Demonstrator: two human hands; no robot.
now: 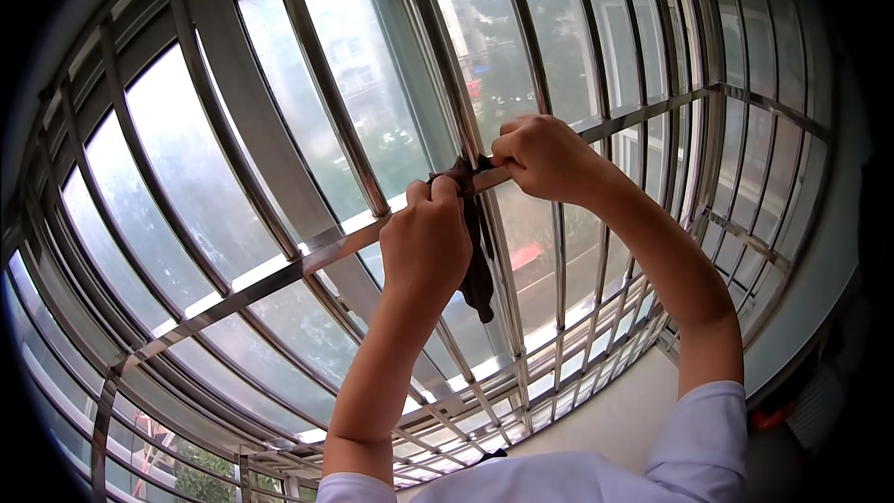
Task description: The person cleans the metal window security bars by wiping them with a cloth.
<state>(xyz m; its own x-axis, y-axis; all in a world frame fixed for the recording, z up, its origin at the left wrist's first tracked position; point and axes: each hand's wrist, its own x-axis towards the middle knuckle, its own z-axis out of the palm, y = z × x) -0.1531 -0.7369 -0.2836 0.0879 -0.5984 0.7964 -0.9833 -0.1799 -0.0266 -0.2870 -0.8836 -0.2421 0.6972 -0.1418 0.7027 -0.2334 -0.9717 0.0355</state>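
A dark brown strip of cloth [478, 270] is wrapped around the metal grille where a vertical bar [442, 47] meets the flat crossbar [251, 291]. One end of it hangs below the crossbar. My left hand [425, 237] is closed on the cloth just left of that junction, fingers curled at the crossbar. On the other side of the bar, my right hand [551, 158] pinches a short piece of the same cloth above the crossbar. My fingers partly hide the wrapped part, so I cannot tell whether it is knotted.
Shiny vertical bars [321, 65] stand in front of sliding window panes [186, 149], with trees and a building blurred outside. The grille turns a corner at the right [722, 84]. Lower bars form a ledge-like grid [568, 382] beneath my arms. A red object [773, 415] lies at lower right.
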